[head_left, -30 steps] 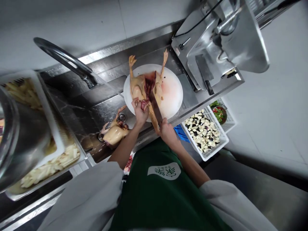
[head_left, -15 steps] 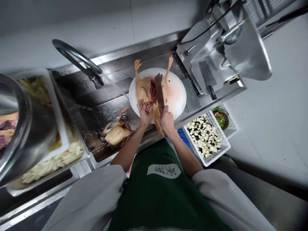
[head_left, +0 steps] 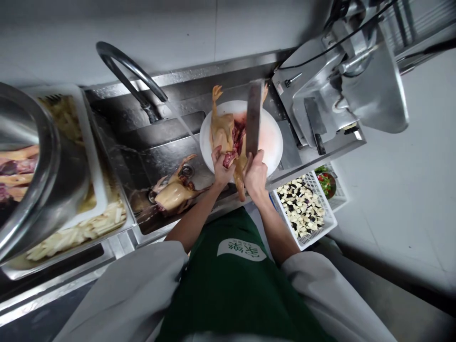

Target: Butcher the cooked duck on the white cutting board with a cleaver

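Observation:
A plucked duck [head_left: 221, 129], its body split open with red insides showing, lies on a round white cutting board [head_left: 272, 137]. One foot points up past the board's far edge. My left hand [head_left: 223, 166] grips the near end of the duck around reddish flesh. In my right hand [head_left: 255, 175] is a cleaver [head_left: 254, 116], held by its handle. The broad blade stands above the duck's right part and hides some of it, including most of the other leg. Whether the blade touches the meat I cannot tell.
Another plucked duck [head_left: 174, 195] lies in the sink [head_left: 142, 166] at left, below a running faucet [head_left: 133, 76]. A metal pot [head_left: 67, 175] of meat stands far left. At right are a slicing machine [head_left: 374, 85], a second cleaver [head_left: 313, 121] and a basket of diced eggplant [head_left: 302, 209].
My right hand has raised the cleaver off the duck, its blade now higher and further right. My left hand keeps its grip. The whole view has shifted slightly.

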Demonstrator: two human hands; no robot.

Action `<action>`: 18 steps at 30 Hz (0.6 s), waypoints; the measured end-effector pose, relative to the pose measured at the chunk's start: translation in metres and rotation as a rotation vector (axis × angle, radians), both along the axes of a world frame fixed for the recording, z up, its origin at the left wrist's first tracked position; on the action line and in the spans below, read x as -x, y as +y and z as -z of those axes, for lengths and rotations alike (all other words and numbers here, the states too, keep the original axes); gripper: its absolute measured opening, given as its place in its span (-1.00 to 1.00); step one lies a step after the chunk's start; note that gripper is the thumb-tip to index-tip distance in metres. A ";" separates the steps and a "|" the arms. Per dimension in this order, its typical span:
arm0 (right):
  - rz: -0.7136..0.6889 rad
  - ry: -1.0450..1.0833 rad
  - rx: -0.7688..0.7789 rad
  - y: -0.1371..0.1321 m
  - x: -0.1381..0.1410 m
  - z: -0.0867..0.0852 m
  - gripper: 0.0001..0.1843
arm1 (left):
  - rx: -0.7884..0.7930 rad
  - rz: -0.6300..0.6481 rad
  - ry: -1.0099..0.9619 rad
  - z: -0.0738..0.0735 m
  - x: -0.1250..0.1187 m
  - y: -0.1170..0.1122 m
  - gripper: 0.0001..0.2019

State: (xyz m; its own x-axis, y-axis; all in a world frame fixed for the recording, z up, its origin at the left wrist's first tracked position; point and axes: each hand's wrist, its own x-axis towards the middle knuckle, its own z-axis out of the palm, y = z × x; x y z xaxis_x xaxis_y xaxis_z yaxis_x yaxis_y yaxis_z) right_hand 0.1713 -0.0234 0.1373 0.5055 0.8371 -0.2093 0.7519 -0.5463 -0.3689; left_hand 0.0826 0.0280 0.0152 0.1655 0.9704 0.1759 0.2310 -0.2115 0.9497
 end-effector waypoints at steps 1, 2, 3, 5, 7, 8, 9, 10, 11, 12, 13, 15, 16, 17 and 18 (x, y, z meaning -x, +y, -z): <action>0.015 0.010 0.018 0.001 0.002 0.002 -0.65 | 0.003 0.006 -0.006 -0.001 0.000 0.000 -0.73; 0.018 0.025 0.043 0.000 0.004 0.005 -0.67 | 0.007 0.008 -0.012 -0.001 0.000 0.001 -0.74; 0.009 0.041 0.071 -0.004 0.005 0.010 -0.69 | 0.014 0.006 -0.019 -0.002 0.000 0.002 -0.74; -0.008 0.052 0.114 -0.022 0.007 0.019 -0.70 | 0.030 -0.005 -0.036 -0.003 -0.001 0.005 -0.75; -0.023 0.034 0.133 -0.050 0.007 0.022 -0.67 | 0.039 -0.011 -0.055 -0.001 0.000 0.005 -0.73; -0.029 0.024 0.148 -0.065 0.007 0.021 -0.66 | 0.038 -0.010 -0.060 0.000 0.000 0.004 -0.73; -0.037 0.015 0.162 -0.078 0.006 0.018 -0.66 | 0.035 -0.006 -0.062 0.002 0.001 0.003 -0.73; -0.048 0.008 0.169 -0.086 0.006 0.014 -0.66 | 0.031 -0.003 -0.064 0.004 0.001 0.001 -0.73; -0.056 0.000 0.172 -0.090 0.005 0.009 -0.66 | 0.025 0.000 -0.072 0.006 0.002 -0.001 -0.73; -0.056 -0.010 0.172 -0.088 0.004 0.004 -0.66 | 0.017 0.001 -0.089 0.008 0.003 -0.003 -0.73; -0.050 -0.022 0.165 -0.081 0.003 0.001 -0.66 | 0.008 0.003 -0.110 0.009 0.003 -0.005 -0.73; -0.032 -0.040 0.129 -0.056 0.000 -0.002 -0.65 | -0.007 0.004 -0.135 0.010 0.004 -0.008 -0.71; -0.025 -0.042 0.107 -0.042 0.000 -0.001 -0.65 | -0.010 0.006 -0.129 0.010 0.004 -0.008 -0.71; -0.024 -0.039 0.086 -0.029 -0.001 0.002 -0.65 | -0.009 0.009 -0.111 0.009 0.004 -0.008 -0.70; -0.024 -0.033 0.070 -0.021 0.000 0.005 -0.65 | -0.007 0.012 -0.090 0.009 0.004 -0.007 -0.70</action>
State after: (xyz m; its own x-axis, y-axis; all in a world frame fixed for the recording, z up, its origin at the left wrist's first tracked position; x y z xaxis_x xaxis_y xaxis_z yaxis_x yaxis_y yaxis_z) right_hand 0.1716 -0.0440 0.1319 0.4934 0.8326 -0.2515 0.7762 -0.5520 -0.3047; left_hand 0.0787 0.0208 0.0063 0.1599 0.9671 0.1977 0.1425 -0.2208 0.9648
